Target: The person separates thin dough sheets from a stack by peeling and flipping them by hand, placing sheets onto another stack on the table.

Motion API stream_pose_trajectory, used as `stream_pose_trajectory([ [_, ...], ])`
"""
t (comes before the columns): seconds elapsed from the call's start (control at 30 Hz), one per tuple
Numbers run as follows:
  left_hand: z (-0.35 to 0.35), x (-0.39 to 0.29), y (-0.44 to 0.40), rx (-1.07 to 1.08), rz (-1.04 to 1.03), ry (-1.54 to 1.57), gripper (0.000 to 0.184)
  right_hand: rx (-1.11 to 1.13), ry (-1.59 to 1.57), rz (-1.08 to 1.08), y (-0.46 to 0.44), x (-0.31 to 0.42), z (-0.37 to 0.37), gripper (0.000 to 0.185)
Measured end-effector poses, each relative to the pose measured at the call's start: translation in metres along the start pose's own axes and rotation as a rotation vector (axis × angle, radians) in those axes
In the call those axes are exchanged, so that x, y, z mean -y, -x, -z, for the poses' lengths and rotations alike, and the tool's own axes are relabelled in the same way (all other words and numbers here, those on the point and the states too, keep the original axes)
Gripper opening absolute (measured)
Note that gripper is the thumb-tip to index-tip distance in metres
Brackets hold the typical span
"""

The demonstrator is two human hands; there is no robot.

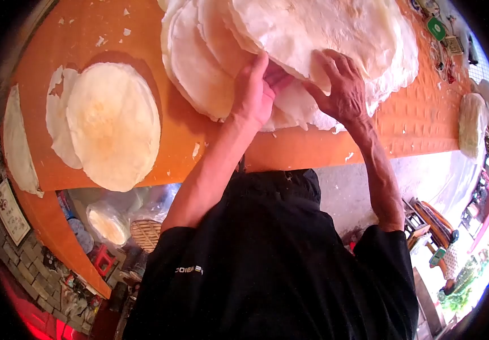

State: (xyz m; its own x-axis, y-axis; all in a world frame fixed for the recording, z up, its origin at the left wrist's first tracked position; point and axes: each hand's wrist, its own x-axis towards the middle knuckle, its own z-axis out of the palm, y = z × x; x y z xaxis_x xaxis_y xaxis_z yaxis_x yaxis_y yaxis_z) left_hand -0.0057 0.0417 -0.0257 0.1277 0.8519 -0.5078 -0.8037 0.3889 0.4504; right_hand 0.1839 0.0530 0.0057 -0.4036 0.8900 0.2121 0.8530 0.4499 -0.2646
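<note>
Thin, pale round sheets lie in a large overlapping pile at the top middle of the orange table. My left hand grips the near edge of the top sheet, thumb above and fingers underneath, partly hidden by the sheet. To its right, my right hand rests on the same sheet near its edge, fingers spread and bent, palm down. A smaller stack of round sheets lies on the left part of the table, with a torn sheet beneath it.
The orange table has scattered flakes. A narrow folded sheet lies at its left edge. Small items, including a green object, sit at the upper right, above a wrapped bundle. A person is at the lower right.
</note>
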Motion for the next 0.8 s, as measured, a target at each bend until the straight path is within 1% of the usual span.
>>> stream_pose_trajectory([
  [0.03,-0.002,-0.001,-0.002,0.020,0.024,0.047,0.028,-0.001,-0.018,0.005,-0.003,0.004,0.005,0.061],
  [0.07,-0.002,-0.001,-0.006,0.022,0.024,0.048,0.028,-0.006,-0.038,0.012,-0.006,0.008,0.008,0.061],
  [0.13,-0.002,-0.002,-0.012,0.040,0.015,0.017,0.036,-0.012,-0.047,0.017,-0.009,0.009,0.008,0.061],
  [0.17,-0.002,-0.004,-0.013,0.042,0.013,0.016,0.036,-0.012,-0.039,-0.005,-0.009,0.008,0.005,0.062],
  [0.23,-0.002,-0.008,-0.013,0.064,-0.015,0.101,0.038,-0.012,-0.031,-0.027,-0.011,0.005,0.004,0.062],
  [0.3,-0.001,-0.007,-0.018,0.084,-0.034,0.075,0.038,-0.035,-0.137,-0.003,-0.011,0.001,0.009,0.063],
  [0.37,0.001,-0.008,-0.023,0.102,-0.048,0.049,0.038,-0.032,-0.138,-0.010,-0.016,0.006,0.016,0.063],
  [0.43,0.004,-0.014,-0.028,0.207,0.024,0.189,0.035,-0.020,-0.129,-0.025,-0.020,0.010,0.019,0.061],
  [0.47,0.001,-0.016,-0.028,0.211,0.026,0.185,0.035,-0.025,-0.127,-0.029,-0.022,0.011,0.017,0.061],
  [0.53,-0.004,-0.020,-0.029,0.216,0.077,0.326,0.035,-0.101,-0.124,-0.047,-0.025,0.012,0.016,0.066],
  [0.67,-0.014,-0.024,-0.026,0.233,0.103,0.328,0.030,-0.074,-0.179,-0.099,-0.025,0.009,0.023,0.068],
  [0.73,-0.009,-0.018,-0.034,0.133,0.046,-0.038,0.021,-0.060,-0.141,-0.069,-0.027,0.011,0.023,0.070],
  [0.77,-0.012,-0.017,-0.036,0.042,0.041,-0.060,0.013,-0.072,-0.092,-0.049,-0.027,0.011,0.017,0.072],
  [0.8,-0.014,-0.015,-0.035,0.041,0.041,-0.062,0.013,-0.072,-0.093,-0.050,-0.028,0.014,0.014,0.072],
])
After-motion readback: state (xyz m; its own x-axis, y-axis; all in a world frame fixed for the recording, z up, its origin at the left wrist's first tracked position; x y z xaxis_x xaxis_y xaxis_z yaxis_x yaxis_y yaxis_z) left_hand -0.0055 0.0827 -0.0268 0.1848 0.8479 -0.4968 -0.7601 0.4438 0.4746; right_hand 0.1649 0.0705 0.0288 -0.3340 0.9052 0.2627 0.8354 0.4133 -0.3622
